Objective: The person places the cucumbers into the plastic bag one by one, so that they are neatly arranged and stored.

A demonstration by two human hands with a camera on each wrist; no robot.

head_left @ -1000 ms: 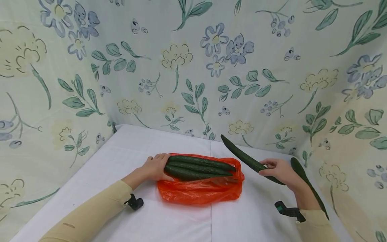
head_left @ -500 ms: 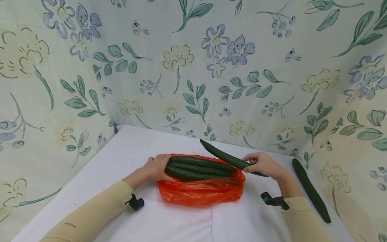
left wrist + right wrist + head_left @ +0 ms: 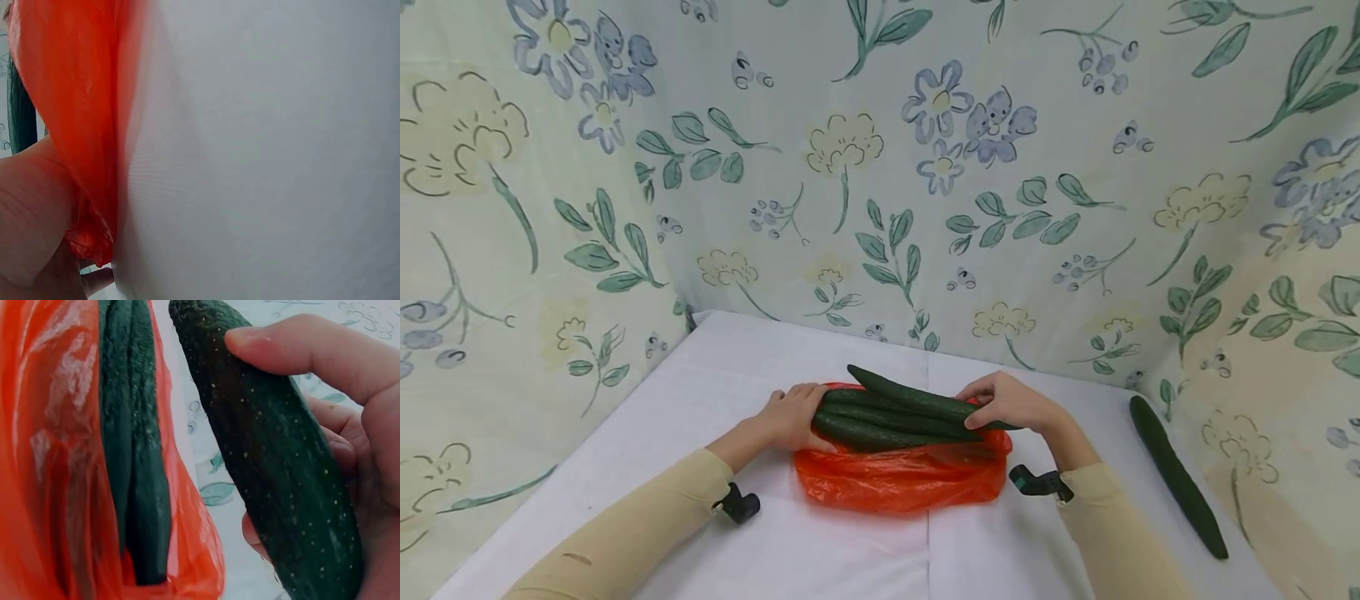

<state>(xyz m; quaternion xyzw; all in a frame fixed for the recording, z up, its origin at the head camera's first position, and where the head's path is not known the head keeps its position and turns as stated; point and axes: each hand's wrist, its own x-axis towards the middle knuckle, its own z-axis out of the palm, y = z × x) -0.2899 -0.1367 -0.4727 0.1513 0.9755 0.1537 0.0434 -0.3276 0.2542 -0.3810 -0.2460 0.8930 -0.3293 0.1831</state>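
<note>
An orange-red plastic bag (image 3: 898, 482) lies on the table, its mouth facing up and showing several dark green cucumbers (image 3: 872, 433) side by side. My left hand (image 3: 792, 419) holds the bag's left end, thumb in front and fingers behind; its fingertips are mostly hidden. In the right wrist view, my right hand (image 3: 375, 400) pinches another cucumber (image 3: 269, 437) between thumb and fingers. Seen from the head, that cucumber (image 3: 906, 395) slants above the back of the bag, its far tip to the left. Whether it touches the others is unclear.
One more cucumber (image 3: 1176, 475) lies alone near the right edge of the white-covered table (image 3: 737, 350). Floral fabric (image 3: 865, 167) hangs behind and at both sides. Each wrist carries a small black camera (image 3: 739, 504).
My right hand has carried its cucumber leftward and lower, from right of the bag to over it. The left hand and bag stay nearly in place.
</note>
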